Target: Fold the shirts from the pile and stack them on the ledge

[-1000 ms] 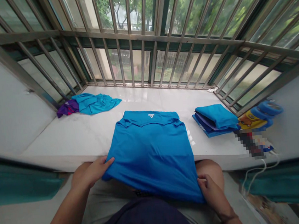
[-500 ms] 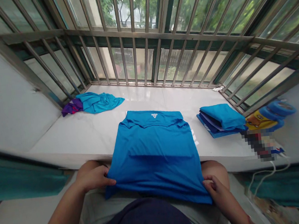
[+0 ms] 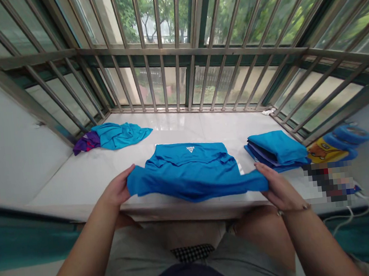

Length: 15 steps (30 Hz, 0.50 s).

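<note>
A bright blue shirt (image 3: 190, 168) with a small white logo at the collar lies on a white window ledge (image 3: 86, 174). My left hand (image 3: 117, 191) grips the shirt's bottom left corner. My right hand (image 3: 275, 185) grips the bottom right corner. Both hold the hem raised above the ledge's front edge, so the lower half is lifted and doubling towards the collar.
A folded stack of blue garments (image 3: 276, 148) sits on the ledge at right. A crumpled teal and purple heap (image 3: 111, 136) lies at the back left. Metal window bars (image 3: 177, 68) fence the ledge. A yellow and blue toy (image 3: 333, 146) rests at far right.
Both hands have lifted the shirt's hem from my lap up over the ledge edge. The lower half of the shirt has risen and bunched towards the collar.
</note>
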Available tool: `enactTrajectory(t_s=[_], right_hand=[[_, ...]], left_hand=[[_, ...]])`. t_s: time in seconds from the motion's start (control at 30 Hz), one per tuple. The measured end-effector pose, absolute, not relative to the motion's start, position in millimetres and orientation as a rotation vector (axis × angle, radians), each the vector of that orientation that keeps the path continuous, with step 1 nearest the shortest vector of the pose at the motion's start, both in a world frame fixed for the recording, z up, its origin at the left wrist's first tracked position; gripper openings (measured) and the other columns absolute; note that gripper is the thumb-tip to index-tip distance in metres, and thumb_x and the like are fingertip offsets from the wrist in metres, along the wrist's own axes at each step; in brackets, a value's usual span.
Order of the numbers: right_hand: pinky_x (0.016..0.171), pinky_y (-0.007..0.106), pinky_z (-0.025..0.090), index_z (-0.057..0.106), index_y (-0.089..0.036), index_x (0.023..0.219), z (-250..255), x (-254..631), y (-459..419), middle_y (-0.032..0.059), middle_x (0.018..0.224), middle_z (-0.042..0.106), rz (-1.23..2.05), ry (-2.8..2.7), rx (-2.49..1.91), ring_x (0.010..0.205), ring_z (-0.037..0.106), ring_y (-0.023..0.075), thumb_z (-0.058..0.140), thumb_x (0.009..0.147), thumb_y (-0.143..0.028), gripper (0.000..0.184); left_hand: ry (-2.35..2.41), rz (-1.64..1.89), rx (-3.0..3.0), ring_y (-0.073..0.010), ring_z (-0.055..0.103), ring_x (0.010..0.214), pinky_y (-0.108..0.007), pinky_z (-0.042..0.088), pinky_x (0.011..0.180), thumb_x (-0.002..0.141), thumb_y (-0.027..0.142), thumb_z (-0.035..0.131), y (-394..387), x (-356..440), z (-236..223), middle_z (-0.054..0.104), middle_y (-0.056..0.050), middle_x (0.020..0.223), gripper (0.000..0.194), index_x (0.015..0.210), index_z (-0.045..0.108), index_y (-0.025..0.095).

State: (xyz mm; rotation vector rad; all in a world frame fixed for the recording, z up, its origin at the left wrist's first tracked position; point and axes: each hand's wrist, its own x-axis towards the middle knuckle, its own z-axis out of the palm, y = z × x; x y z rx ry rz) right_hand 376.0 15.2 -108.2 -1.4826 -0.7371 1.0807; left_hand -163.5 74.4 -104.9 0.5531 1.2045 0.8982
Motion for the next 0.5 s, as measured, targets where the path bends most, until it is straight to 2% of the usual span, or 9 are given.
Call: enactTrajectory(t_s=[0.07, 0.13, 0.2, 0.27, 0.33, 0.4, 0.5], right_hand=[[0.065, 0.028, 0.062, 0.067, -0.022, 0.105, -98, 373, 80, 0.0024, 0.089, 0.074, 1.134, -0.769, -1.381, 0.074, 0.070, 0.0182, 0.083, 0.083, -0.049, 0.038], [0.071, 0.029, 0.063, 0.063, -0.023, 0.100, -90, 368, 141, 0.0016, 0.083, 0.070, 0.950, -0.921, -1.472, 0.075, 0.069, 0.0176, 0.070, 0.094, -0.048, 0.027], [0.079, 0.032, 0.064, 0.060, -0.023, 0.104, -89, 362, 190, 0.0016, 0.083, 0.069, 0.829, -0.980, -1.528, 0.081, 0.070, 0.0184, 0.060, 0.100, -0.046, 0.023], [0.087, 0.035, 0.063, 0.060, -0.022, 0.110, -98, 356, 222, 0.0036, 0.088, 0.072, 0.739, -1.059, -1.589, 0.089, 0.071, 0.0205, 0.057, 0.101, -0.043, 0.023], [0.098, 0.041, 0.060, 0.063, -0.020, 0.114, -114, 349, 236, 0.0081, 0.098, 0.075, 0.656, -1.197, -1.664, 0.101, 0.072, 0.0245, 0.058, 0.099, -0.038, 0.024], [0.112, 0.047, 0.053, 0.067, -0.018, 0.116, -134, 342, 239, 0.0132, 0.112, 0.076, 0.588, -1.396, -1.723, 0.115, 0.070, 0.0282, 0.060, 0.096, -0.031, 0.024], [0.124, 0.046, 0.041, 0.070, -0.017, 0.123, -160, 332, 234, 0.0157, 0.134, 0.073, 0.541, -1.750, -1.745, 0.132, 0.063, 0.0294, 0.063, 0.094, -0.024, 0.031]], left_hand=[[1.117, 1.043, 0.557, -0.0272, 0.080, 0.101, -0.042, 0.066, 0.096, 0.103, 0.040, 0.058, 125, -150, -97, 0.082, -0.012, 0.099, 0.029, 0.100, 0.073, 0.015], [1.088, 1.200, 0.591, -0.0241, 0.079, 0.100, -0.041, 0.066, 0.096, 0.106, 0.039, 0.053, 174, -135, -95, 0.081, -0.011, 0.099, 0.028, 0.104, 0.070, 0.017], [1.186, 1.265, 0.769, -0.0238, 0.078, 0.106, -0.042, 0.065, 0.097, 0.110, 0.043, 0.043, 213, -119, -100, 0.080, -0.012, 0.106, 0.034, 0.109, 0.067, 0.019], [1.413, 1.145, 1.120, -0.0263, 0.074, 0.118, -0.045, 0.062, 0.102, 0.111, 0.049, 0.034, 240, -105, -114, 0.078, -0.016, 0.121, 0.042, 0.116, 0.064, 0.019], [1.596, 0.935, 1.432, -0.0313, 0.068, 0.130, -0.051, 0.056, 0.110, 0.108, 0.051, 0.041, 254, -95, -134, 0.075, -0.018, 0.130, 0.041, 0.119, 0.065, 0.020], [1.639, 0.814, 1.588, -0.0358, 0.063, 0.137, -0.054, 0.047, 0.120, 0.100, 0.047, 0.058, 261, -91, -153, 0.074, -0.018, 0.133, 0.033, 0.116, 0.069, 0.020], [1.588, 0.723, 1.744, -0.0388, 0.055, 0.145, -0.051, 0.034, 0.129, 0.085, 0.036, 0.076, 267, -95, -171, 0.071, -0.017, 0.140, 0.031, 0.112, 0.075, 0.020]])
